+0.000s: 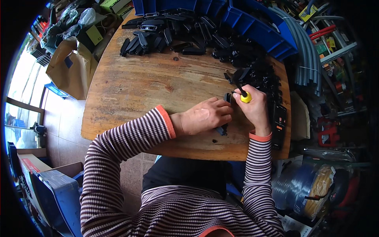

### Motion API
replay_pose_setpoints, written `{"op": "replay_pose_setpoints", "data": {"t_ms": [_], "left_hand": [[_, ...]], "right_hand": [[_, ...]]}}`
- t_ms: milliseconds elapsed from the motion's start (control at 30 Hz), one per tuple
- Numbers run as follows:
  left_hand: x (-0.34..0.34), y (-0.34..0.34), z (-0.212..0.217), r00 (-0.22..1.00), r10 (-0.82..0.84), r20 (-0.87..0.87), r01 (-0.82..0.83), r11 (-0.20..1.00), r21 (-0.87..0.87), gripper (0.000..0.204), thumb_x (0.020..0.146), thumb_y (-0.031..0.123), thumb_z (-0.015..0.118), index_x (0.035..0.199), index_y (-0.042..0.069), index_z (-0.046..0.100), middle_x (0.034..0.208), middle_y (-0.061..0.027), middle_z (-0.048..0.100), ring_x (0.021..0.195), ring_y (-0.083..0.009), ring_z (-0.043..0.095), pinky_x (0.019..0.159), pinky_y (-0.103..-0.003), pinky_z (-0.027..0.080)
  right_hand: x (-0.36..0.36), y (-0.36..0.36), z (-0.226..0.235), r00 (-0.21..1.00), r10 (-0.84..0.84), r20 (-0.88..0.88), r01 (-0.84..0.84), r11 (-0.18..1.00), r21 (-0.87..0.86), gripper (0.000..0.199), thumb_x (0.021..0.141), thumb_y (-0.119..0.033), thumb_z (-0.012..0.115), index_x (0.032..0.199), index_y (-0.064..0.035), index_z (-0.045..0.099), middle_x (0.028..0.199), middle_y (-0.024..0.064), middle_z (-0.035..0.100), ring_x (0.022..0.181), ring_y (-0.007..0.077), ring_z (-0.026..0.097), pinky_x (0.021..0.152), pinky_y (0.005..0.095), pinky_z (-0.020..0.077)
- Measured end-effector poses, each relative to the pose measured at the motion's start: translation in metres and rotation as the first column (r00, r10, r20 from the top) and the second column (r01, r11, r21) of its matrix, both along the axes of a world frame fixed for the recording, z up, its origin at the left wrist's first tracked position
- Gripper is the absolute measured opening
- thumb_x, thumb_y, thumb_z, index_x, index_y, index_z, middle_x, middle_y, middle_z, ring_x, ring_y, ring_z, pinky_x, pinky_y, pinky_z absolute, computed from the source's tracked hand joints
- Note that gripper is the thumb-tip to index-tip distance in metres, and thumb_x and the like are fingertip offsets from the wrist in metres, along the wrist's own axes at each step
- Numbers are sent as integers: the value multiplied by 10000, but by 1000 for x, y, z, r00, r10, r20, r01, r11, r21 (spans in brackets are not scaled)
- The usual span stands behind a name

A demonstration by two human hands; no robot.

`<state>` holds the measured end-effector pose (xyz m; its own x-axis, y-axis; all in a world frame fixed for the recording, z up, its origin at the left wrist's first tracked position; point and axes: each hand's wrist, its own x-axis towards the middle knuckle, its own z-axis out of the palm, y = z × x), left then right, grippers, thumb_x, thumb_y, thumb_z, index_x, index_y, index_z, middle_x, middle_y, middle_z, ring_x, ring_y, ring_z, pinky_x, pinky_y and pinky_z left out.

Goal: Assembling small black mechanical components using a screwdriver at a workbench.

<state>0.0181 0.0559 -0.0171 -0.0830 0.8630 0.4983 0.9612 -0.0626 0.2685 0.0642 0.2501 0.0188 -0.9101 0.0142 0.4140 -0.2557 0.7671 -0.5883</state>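
Observation:
My left hand (207, 115) lies near the table's front, its fingers curled around a small black plastic part (227, 98). One end of that part sticks out above the fingers; the hand hides most of the rest. Another small dark piece (222, 130) shows just below these fingers. Just to the right, my right hand (254, 106) is closed on a screwdriver (246, 97) with a yellow-and-black handle. Its tip cannot be made out. The two hands are close together, with the black part between them.
Many black plastic parts (169, 29) are heaped along the far and right sides of the wooden table (130, 87). Blue bins (260, 29) stand behind them. A phone (279, 125) lies at the right edge. Grey hose coils (306, 51) and a brown paper bag (71, 69) flank the table.

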Motion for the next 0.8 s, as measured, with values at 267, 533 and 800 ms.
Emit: {"op": "replay_pose_setpoints", "data": {"t_ms": [267, 533, 800], "left_hand": [[0, 0, 2, 1000, -22, 11, 23, 994, -103, 294, 750, 136, 635, 1024, 36, 593, 1201, -141, 580, 1173, -281, 533, 926, -378, 454], [3, -7, 3, 1000, 10, 12, -9, 993, -116, 367, 693, 158, 696, 1024, 37, 592, 1266, -145, 566, 1224, -276, 522, 908, -384, 473], [-1, -1, 9, 996, -23, 80, 39, 980, -193, 422, 680, 158, 720, 1064, 33, 598, 1317, -119, 549, 1288, -270, 469, 944, -385, 455]], "right_hand": [[-1, -11, 2, 994, 85, 74, -98, 974, 205, 133, 736, -6, 701, 826, 2, 604, 754, 157, 627, 672, 300, 630, 586, 325, 491], [-19, -1, 30, 957, 193, 219, -203, 979, 25, 89, 803, -39, 686, 832, -27, 604, 739, 104, 643, 596, 176, 600, 550, 269, 461], [-29, -26, 4, 986, 4, -165, -106, 785, -610, 97, 883, -115, 670, 831, -47, 624, 716, -8, 637, 600, 37, 550, 543, 203, 434]]}}
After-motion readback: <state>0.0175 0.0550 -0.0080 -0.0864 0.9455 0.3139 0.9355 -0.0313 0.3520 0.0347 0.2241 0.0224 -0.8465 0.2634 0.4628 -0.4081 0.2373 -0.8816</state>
